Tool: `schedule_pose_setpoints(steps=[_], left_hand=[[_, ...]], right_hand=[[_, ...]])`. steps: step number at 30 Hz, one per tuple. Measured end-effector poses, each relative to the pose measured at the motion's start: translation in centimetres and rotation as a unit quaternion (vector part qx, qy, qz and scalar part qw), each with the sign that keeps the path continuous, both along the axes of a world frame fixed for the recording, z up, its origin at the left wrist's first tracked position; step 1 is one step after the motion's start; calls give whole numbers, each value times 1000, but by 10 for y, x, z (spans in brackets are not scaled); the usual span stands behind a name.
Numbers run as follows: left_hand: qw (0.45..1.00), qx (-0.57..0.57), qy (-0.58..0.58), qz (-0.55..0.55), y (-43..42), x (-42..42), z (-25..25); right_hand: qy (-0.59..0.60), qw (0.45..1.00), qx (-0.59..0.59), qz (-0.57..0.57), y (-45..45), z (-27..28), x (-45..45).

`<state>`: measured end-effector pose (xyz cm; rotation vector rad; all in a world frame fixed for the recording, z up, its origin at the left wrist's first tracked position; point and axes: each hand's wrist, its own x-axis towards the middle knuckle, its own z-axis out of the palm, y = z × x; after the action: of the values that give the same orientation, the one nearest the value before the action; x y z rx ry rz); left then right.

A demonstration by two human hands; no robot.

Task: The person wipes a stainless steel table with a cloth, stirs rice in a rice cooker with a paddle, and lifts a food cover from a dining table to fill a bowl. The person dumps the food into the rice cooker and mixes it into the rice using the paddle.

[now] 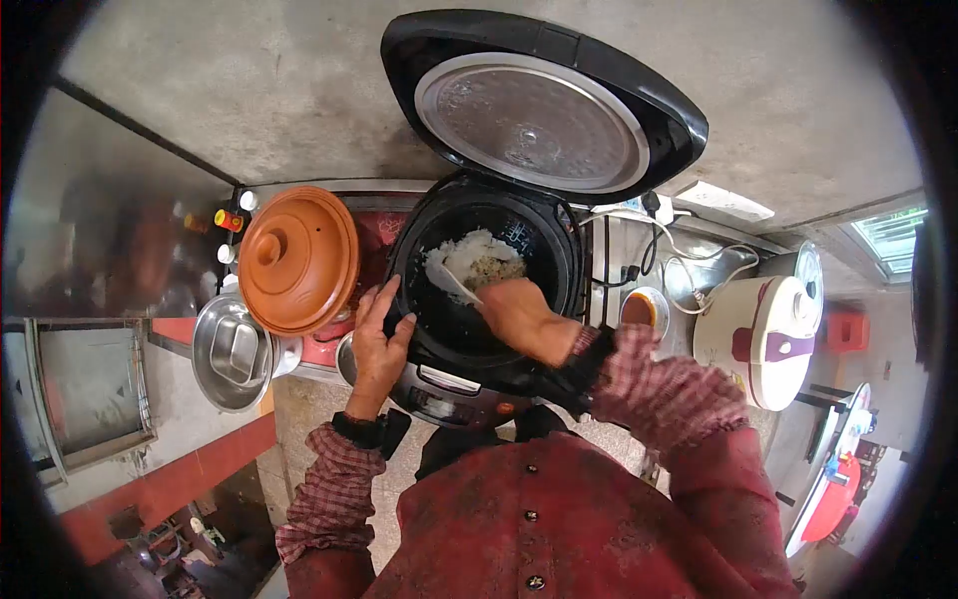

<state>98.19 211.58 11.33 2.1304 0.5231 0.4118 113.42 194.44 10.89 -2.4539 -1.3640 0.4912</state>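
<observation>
A black rice cooker (pixel 429 349) stands open in the middle, its lid (pixel 529 120) raised at the back. White rice (pixel 479 245) with some browner grains lies in the dark inner pot. My right hand (pixel 524 317) is closed round a pale utensil (pixel 461 287), whose far end touches the rice; its handle is hidden in the fist. On the cooker's left rim rests my left hand (pixel 379 344), with the thumb apart from the fingers and nothing held.
An orange clay pot with a lid (pixel 299 260) and metal bowls (pixel 232 351) are at the left, near small bottles (pixel 229 221). To the right are a small bowl of brown contents (pixel 645 311), loose cables (pixel 679 250) and a white cooker (pixel 763 339).
</observation>
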Motion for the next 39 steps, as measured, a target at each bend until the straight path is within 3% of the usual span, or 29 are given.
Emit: schedule_pose_setpoints(steps=[3, 5, 11, 12, 14, 16, 18, 24, 25, 26, 28, 29, 31, 32, 34, 38, 39], left_hand=[[1000, -4, -2, 0, 0, 0, 0], [1000, -5, -3, -1, 0, 0, 0], [1000, -6, -1, 3, 0, -1, -3], [1000, -12, 0, 6, 0, -1, -3], [1000, -16, 0, 7, 0, 0, 1], [1000, -19, 0, 7, -1, 0, 3], [999, -30, -10, 1, -1, 0, 4], [1000, -1, -10, 7, 0, 0, -2], [1000, -2, -10, 8, 0, 0, -1], [1000, -6, -10, 5, 0, 0, 1], [1000, -10, -11, 3, 0, 1, 1], [1000, -2, -12, 6, 0, 1, 1], [1000, 8, -11, 9, 0, 0, 0], [1000, 9, -7, 9, 0, 0, -1], [1000, 11, -3, 8, 0, 0, 0], [1000, -5, 6, 13, -2, -1, 4], [1000, -4, 20, 20, -2, -1, 4]], right_hand=[[31, 999, -8, 12, -13, 23, -13], [73, 994, 82, 17, -14, 24, -22], [34, 997, 14, -70, 6, -24, 2], [34, 997, 13, -69, 2, -14, 0], [52, 989, 119, -76, -11, 13, -3], [77, 994, 65, -49, -13, 23, -4], [94, 988, 118, -9, -7, 19, -10], [89, 986, 116, -84, 0, -7, 11], [16, 983, 171, -61, -4, -12, 13], [16, 984, 170, -60, -8, -4, 11], [199, 963, 143, -113, -14, 25, 5], [198, 963, 143, -112, -9, 31, 5], [386, 897, 104, -190, 5, 36, 7], [388, 896, 106, -189, 7, 25, 11], [149, 983, 47, -92, 10, -5, 19], [246, 955, 52, -155, -16, 33, 26], [94, 987, 99, -79, -33, 28, 34]])
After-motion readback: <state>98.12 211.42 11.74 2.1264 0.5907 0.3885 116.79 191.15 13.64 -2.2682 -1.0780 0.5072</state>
